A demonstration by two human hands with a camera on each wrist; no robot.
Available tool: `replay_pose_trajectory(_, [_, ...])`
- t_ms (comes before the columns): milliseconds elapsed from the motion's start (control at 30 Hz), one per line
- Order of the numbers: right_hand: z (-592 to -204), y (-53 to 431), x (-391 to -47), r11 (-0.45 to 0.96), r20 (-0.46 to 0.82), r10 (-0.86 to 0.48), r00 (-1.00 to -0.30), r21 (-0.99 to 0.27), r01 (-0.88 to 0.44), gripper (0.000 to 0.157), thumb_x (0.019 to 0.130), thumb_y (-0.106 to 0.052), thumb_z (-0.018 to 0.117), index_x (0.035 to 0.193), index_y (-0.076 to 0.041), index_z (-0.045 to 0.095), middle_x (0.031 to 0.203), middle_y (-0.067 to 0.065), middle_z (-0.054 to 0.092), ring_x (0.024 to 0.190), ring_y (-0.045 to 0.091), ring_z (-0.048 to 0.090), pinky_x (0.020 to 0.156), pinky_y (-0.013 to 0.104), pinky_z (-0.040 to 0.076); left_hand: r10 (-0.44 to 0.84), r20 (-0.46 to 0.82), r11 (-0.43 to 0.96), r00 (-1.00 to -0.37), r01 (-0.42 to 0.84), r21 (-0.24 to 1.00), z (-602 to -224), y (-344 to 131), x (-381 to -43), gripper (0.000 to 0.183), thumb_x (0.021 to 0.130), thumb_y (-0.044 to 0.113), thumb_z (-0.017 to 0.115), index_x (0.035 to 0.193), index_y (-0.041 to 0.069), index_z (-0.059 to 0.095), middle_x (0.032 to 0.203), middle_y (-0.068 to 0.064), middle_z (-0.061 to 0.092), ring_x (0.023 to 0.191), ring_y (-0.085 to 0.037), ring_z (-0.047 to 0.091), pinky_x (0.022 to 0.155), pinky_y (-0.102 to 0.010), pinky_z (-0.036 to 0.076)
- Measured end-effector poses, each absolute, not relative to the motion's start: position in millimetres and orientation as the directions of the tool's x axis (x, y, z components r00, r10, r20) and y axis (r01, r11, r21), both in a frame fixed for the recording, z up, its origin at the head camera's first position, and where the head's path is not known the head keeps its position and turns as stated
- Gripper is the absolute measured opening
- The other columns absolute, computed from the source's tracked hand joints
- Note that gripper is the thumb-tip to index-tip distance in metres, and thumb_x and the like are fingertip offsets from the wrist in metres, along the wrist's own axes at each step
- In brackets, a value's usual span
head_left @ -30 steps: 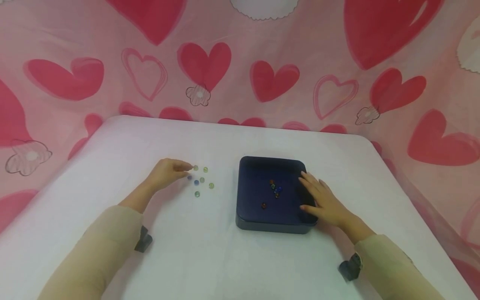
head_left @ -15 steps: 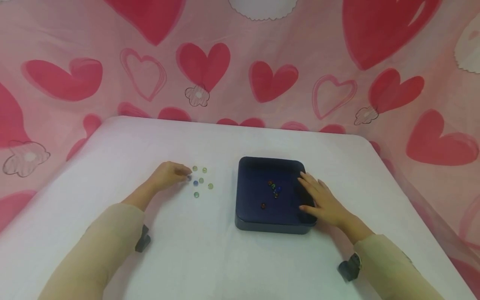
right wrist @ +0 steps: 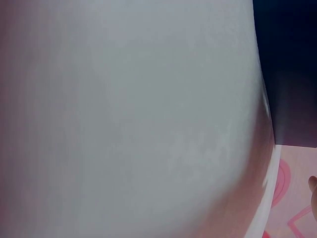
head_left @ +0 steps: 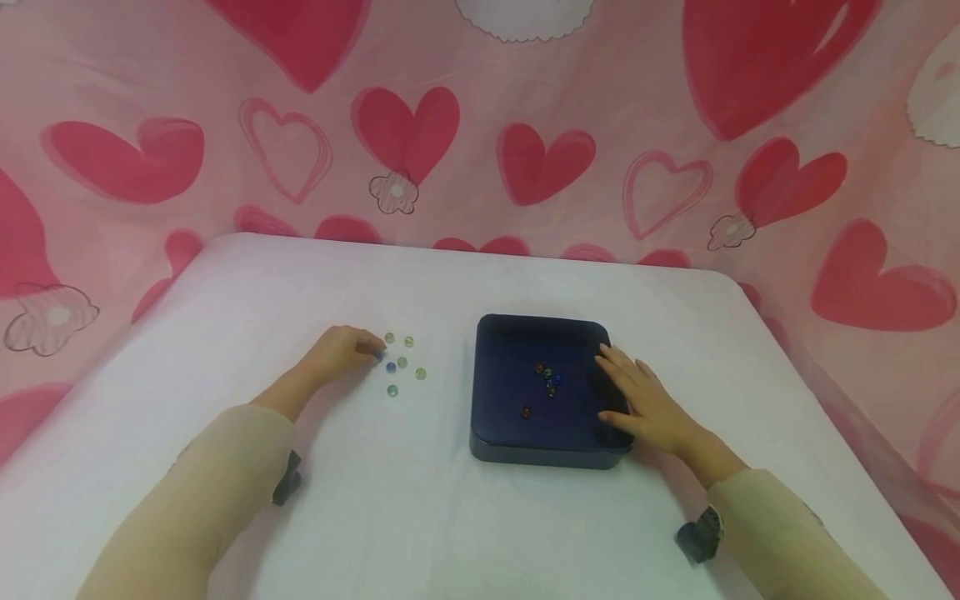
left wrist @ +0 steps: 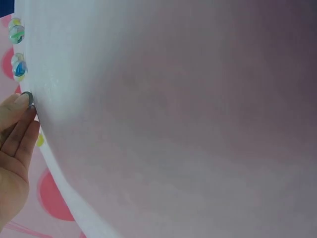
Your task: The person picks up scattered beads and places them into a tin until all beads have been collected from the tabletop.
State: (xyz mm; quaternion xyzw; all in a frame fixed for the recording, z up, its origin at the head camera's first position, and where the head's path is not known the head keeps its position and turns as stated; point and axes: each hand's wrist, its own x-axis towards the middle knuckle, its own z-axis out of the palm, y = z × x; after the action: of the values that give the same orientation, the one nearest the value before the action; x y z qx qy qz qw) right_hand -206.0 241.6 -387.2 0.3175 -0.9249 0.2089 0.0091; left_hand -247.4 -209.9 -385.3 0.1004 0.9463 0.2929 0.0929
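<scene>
One blue marble (head_left: 378,357), left of centre, is now pinched by the left hand (head_left: 340,353), whose fingertips were wider apart a second ago; its pick-up seems begun. Loosely spread, the right hand (head_left: 648,403) lies at the dark tray (head_left: 551,457), right of centre.

My sleeves (head_left: 187,508) are plain beige, the wrist devices (head_left: 698,535) black. The table (head_left: 360,500) is plain white; the tray (head_left: 540,454) is navy inside, its wall a greyer blue. The marble (head_left: 378,357) I pinch in my left hand (head_left: 339,353) reads blue from the head, grey-green from the left wrist. Loose marbles (head_left: 402,362) are pale yellow-green, blue and deeper green, the clear ones swirled with colour. Marbles in the tray (head_left: 552,392) are amber, reddish, green and blue. The pink backdrop (head_left: 420,50) carries solid red hearts, outlined pink hearts and dark-outlined flowers.
</scene>
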Motion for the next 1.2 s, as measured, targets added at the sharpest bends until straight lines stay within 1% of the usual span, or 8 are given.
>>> replay_pose_trajectory(200, [-387, 244, -206, 0.709, 0.17, -0.588, -0.791, -0.361, -0.605, 0.072, 0.083, -0.028, 0.061, 0.139, 0.004, 0.028, 0.148, 0.022, 0.02, 0.138, 0.034, 0.013, 0.105, 0.062, 0.011, 0.247, -0.09, 0.807, -0.965, 0.153, 0.57, -385, -208, -248, 0.027, 0.086, 0.004, 0.059, 0.113, 0.003, 0.062, 0.118, -0.017, 0.06, 0.118, -0.034, 0.048, 0.099, -0.046, 0.039])
replay_pose_trajectory(500, [-387, 243, -205, 0.703, 0.17, -0.587, -0.792, -0.379, -0.602, 0.072, 0.083, -0.028, 0.061, 0.139, 0.004, 0.028, 0.148, 0.022, 0.02, 0.139, 0.033, 0.012, 0.105, 0.062, 0.011, 0.259, -0.036, 0.793, -0.965, 0.191, 0.579, -376, -207, -242, 0.026, 0.085, 0.006, 0.061, 0.111, 0.002, 0.064, 0.115, -0.016, 0.062, 0.115, -0.034, 0.052, 0.097, -0.046, 0.041])
replay_pose_trajectory(700, [-389, 244, -205, 0.697, 0.185, -0.589, -0.786, -0.375, -0.611, 0.072, 0.082, -0.027, 0.061, 0.138, 0.005, 0.029, 0.147, 0.023, 0.021, 0.139, 0.032, 0.013, 0.105, 0.062, 0.011, 0.283, 0.027, 0.752, -0.959, 0.239, 0.614, -367, -197, -236, 0.027, 0.084, 0.007, 0.064, 0.11, 0.004, 0.065, 0.113, -0.013, 0.064, 0.112, -0.03, 0.056, 0.093, -0.041, 0.046])
replay_pose_trajectory(933, [-388, 243, -206, 0.698, 0.19, -0.593, -0.782, -0.363, -0.617, 0.072, 0.082, -0.026, 0.062, 0.138, 0.005, 0.03, 0.147, 0.023, 0.022, 0.139, 0.031, 0.013, 0.104, 0.063, 0.012, 0.316, 0.082, 0.679, -0.945, 0.286, 0.676, -357, -182, -231, 0.024, 0.085, 0.009, 0.063, 0.108, 0.004, 0.066, 0.107, -0.013, 0.066, 0.104, -0.028, 0.061, 0.09, -0.041, 0.048])
replay_pose_trajectory(1100, [-388, 242, -206, 0.697, 0.187, -0.597, -0.78, -0.362, -0.62, 0.071, 0.083, -0.027, 0.061, 0.138, 0.005, 0.029, 0.147, 0.022, 0.021, 0.139, 0.032, 0.013, 0.104, 0.063, 0.012, 0.34, 0.064, 0.636, -0.938, 0.28, 0.719, -351, -169, -228, 0.025, 0.086, 0.014, 0.063, 0.109, 0.005, 0.065, 0.106, -0.01, 0.067, 0.097, -0.024, 0.063, 0.083, -0.036, 0.052])
replay_pose_trajectory(1200, [-387, 241, -207, 0.695, 0.184, -0.597, -0.781, -0.367, -0.618, 0.071, 0.083, -0.026, 0.061, 0.138, 0.005, 0.029, 0.147, 0.023, 0.021, 0.139, 0.033, 0.013, 0.104, 0.063, 0.012, 0.343, 0.041, 0.623, -0.938, 0.26, 0.737, -347, -160, -227, 0.026, 0.086, 0.017, 0.063, 0.11, 0.007, 0.065, 0.105, -0.008, 0.067, 0.094, -0.022, 0.063, 0.078, -0.033, 0.054])
